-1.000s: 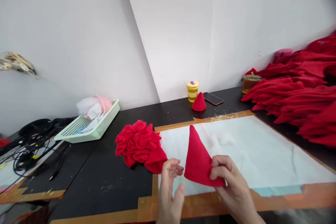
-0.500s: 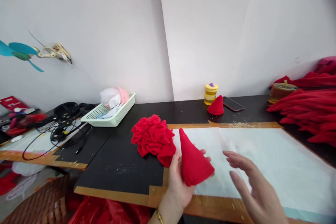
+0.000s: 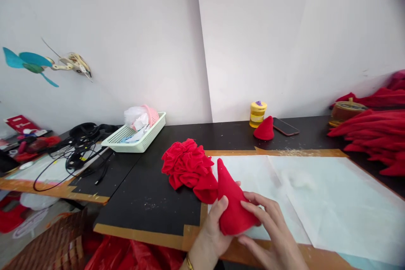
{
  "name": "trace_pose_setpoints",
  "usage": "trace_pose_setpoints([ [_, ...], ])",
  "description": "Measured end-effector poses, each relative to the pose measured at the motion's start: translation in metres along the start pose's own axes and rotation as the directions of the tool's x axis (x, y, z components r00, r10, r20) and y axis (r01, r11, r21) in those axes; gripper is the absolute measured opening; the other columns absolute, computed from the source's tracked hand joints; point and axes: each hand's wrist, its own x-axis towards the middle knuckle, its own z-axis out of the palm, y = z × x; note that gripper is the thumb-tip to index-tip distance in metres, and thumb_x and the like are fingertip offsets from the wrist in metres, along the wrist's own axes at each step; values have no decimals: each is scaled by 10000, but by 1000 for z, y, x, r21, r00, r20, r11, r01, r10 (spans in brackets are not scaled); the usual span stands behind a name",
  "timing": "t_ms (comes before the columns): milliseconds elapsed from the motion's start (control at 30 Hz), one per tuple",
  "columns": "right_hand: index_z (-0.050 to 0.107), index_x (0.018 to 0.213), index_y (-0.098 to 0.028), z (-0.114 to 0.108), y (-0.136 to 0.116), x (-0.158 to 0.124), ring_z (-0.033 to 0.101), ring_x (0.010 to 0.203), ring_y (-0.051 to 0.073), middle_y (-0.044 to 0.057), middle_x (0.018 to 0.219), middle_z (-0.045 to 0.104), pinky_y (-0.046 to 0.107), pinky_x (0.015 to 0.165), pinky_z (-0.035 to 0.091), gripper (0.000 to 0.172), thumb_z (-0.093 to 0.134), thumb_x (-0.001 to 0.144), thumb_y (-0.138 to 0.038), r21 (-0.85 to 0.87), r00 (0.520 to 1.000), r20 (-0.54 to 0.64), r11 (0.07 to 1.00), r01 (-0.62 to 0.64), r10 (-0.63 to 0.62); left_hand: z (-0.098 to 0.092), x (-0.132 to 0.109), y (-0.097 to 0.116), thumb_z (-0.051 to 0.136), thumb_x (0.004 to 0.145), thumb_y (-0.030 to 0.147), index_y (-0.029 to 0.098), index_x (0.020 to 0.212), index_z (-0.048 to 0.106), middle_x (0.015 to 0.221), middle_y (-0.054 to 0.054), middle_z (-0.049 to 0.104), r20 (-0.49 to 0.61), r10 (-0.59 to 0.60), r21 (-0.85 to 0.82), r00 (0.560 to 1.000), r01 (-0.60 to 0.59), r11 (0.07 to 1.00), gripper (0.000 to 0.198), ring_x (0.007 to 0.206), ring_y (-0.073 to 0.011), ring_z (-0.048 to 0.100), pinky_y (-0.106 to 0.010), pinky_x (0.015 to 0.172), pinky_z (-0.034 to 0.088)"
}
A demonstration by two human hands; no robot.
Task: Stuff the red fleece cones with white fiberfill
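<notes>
My left hand [image 3: 212, 228] grips a red felt cone [image 3: 231, 201] at its wide base, tip pointing away from me. My right hand [image 3: 270, 230] lies on the cone's right side with the fingers stretched over the felt. Both hover over the near edge of a white paper sheet [image 3: 319, 194] on the black table [image 3: 148, 194]. A bunched pile of red felt pieces [image 3: 186, 165] lies just left of the cone, touching it.
A second small red cone [image 3: 265, 129], a yellow jar [image 3: 257, 114] and a phone [image 3: 285, 126] stand at the back. A stack of red felt [image 3: 373, 137] fills the right. A pale green basket [image 3: 136, 134] and black cables [image 3: 80, 152] lie left.
My right hand came back from the open air onto the cone's right side. The left hand lowered the cone slightly toward the table edge.
</notes>
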Motion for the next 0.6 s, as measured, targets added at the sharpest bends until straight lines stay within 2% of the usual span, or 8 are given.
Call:
trace_pose_setpoints([
  [67,625,1060,-210,2,-1,4,566,919,242,98,1045,614,333,702,497,134,630,926,-212,-10,996,-84,1000,27,-28,-3,-3,-4,813,751,501,157,1290,674,1140,-148,723,111,-11,28,994,8,1000,654,1199,-347,617,-490,1090,422],
  [100,615,973,-213,5,-2,5,536,825,221,74,943,603,325,658,450,62,592,936,-168,-31,991,-127,999,44,-47,-2,-4,-7,839,733,463,177,1295,673,1146,-133,716,146,-13,44,989,6,999,652,1188,-334,619,-483,1098,411],
  [200,593,891,-197,11,-3,5,448,704,194,48,809,570,338,644,352,159,490,970,-105,-105,976,-189,991,88,-107,1,-7,-13,879,693,329,254,1270,685,1150,-72,704,164,-9,68,986,-2,998,614,1149,-288,632,-471,1108,389],
  [267,588,889,-178,12,-3,6,443,701,187,54,802,571,350,666,338,185,461,971,-71,-120,972,-193,987,110,-132,3,-7,-13,873,691,335,238,1210,714,1114,-77,711,142,-24,77,990,14,997,552,1127,-289,638,-473,1092,403],
  [367,580,872,-165,8,-3,10,465,704,174,48,786,588,357,703,345,242,441,936,23,-152,973,-162,978,142,-166,4,-3,-5,865,701,380,207,1183,725,1110,-105,725,1,-16,119,1000,16,993,531,1098,-284,651,-415,1023,466],
  [467,603,897,-183,-1,-4,13,509,722,175,38,811,636,354,732,376,254,461,937,24,-132,981,-37,974,183,-189,2,2,4,875,707,321,217,1244,687,1134,-100,737,-167,5,223,986,33,974,579,1030,-240,680,-313,873,521],
  [533,613,974,-209,-10,-4,11,574,808,190,46,928,679,342,768,434,206,508,949,-34,32,983,59,985,170,-171,0,5,8,868,721,289,201,1220,693,1089,-96,755,-251,19,258,968,48,965,537,956,-215,701,-278,803,531],
  [600,598,1064,-241,-19,1,8,625,965,210,58,1069,688,327,829,496,177,533,963,-112,227,998,53,974,14,-27,0,7,9,865,728,280,188,1174,713,1068,-95,767,-327,48,225,944,28,974,480,929,-208,716,-279,806,547],
])
